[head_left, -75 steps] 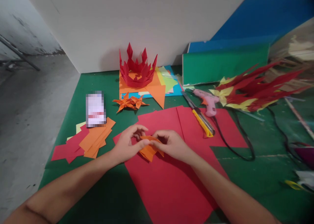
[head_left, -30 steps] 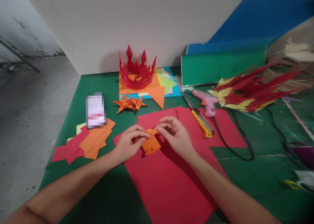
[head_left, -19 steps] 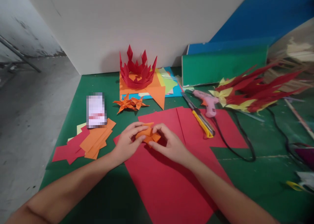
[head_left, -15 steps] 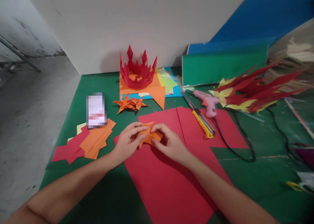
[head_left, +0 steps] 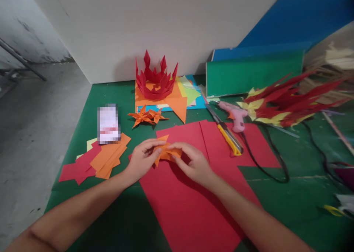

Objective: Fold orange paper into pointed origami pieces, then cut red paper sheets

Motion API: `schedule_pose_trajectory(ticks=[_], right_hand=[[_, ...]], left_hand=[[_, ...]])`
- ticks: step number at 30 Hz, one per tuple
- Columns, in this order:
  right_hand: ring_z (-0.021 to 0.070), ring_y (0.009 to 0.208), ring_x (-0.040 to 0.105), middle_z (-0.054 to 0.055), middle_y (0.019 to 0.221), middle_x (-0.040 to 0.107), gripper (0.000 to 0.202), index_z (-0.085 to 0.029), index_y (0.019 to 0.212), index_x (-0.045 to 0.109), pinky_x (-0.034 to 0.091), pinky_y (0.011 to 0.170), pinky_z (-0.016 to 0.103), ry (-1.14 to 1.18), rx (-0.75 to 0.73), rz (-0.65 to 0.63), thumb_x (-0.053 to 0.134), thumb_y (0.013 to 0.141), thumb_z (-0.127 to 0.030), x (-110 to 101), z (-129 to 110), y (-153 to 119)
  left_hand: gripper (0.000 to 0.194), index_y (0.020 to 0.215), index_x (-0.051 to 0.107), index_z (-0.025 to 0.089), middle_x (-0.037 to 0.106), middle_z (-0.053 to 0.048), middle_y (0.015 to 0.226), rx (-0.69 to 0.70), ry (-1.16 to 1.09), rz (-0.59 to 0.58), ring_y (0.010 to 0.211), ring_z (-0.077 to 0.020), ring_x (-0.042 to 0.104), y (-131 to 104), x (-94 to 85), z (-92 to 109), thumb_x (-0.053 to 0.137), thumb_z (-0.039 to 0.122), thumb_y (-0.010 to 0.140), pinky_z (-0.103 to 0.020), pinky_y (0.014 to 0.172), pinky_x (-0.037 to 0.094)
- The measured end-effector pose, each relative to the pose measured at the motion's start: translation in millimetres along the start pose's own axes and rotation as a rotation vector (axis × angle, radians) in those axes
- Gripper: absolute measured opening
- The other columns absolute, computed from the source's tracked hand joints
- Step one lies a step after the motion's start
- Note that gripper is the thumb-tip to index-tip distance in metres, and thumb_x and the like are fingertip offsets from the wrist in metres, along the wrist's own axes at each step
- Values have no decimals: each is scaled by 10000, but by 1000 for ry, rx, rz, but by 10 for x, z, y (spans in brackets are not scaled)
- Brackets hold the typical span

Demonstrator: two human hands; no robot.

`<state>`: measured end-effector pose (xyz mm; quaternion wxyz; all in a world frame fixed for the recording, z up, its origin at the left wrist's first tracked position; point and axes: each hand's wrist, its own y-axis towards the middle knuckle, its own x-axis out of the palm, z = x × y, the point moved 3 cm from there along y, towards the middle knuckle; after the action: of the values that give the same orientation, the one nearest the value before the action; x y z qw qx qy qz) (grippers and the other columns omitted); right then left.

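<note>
Between my hands, above the red paper sheets, is a folded orange paper piece with pointed flaps. My left hand pinches its left side between thumb and fingers. On the right side, my right hand grips it with thumb and index finger. Two orange paper flowers lie just beyond my hands. Behind them a red paper crown stands on a stack of coloured paper. Orange strips and red strips are fanned out at the left.
A phone with a blurred screen lies at the left. A yellow cutter and a pink glue gun with a black cord rest at the right. Farther right are red-and-yellow paper shapes and scissors. Green board leans behind.
The orange piece has turned slightly between my hands, and the fingers of both hands have shifted a little on it. My right fingers lie flatter across its top.
</note>
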<state>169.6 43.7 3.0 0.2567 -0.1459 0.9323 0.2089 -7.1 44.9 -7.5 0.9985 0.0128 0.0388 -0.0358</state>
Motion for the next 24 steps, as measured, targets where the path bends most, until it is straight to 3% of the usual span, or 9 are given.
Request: schedule_pose_trajectory(ticks=[3, 8, 17, 24], right_hand=[[185, 899, 671, 46, 962, 711, 186, -247, 984, 606, 529, 820, 330, -24, -21, 28, 489, 868, -161, -24, -8, 12], [169, 810, 672, 28, 860, 714, 89, -243, 874, 633, 531, 761, 306, 50, 35, 44, 546, 872, -223, -31, -29, 42], [172, 751, 650, 26, 797, 688, 80, -223, 805, 628, 526, 705, 312, 313, 287, 112, 628, 814, -303, 80, 48, -3], [169, 758, 648, 31, 796, 686, 85, -219, 784, 620, 520, 715, 310, 414, 338, 159, 644, 787, -301, 104, 55, -19]], left_hand=[[172, 919, 733, 221, 686, -73, 983, 25, 48, 14, 842, -172, 667, -5, -8, 43, 611, 250, 801, -258, 651, 583], [99, 840, 726, 217, 707, -53, 899, 69, 82, 6, 851, -161, 669, -9, 0, 73, 642, 211, 787, -266, 739, 564], [95, 866, 730, 210, 727, -57, 861, 143, 204, -33, 776, -163, 665, -41, 21, 118, 659, 219, 803, -256, 644, 537], [115, 902, 723, 226, 736, -50, 894, 228, 239, -63, 818, -167, 671, -71, 48, 116, 640, 208, 825, -272, 708, 545]])
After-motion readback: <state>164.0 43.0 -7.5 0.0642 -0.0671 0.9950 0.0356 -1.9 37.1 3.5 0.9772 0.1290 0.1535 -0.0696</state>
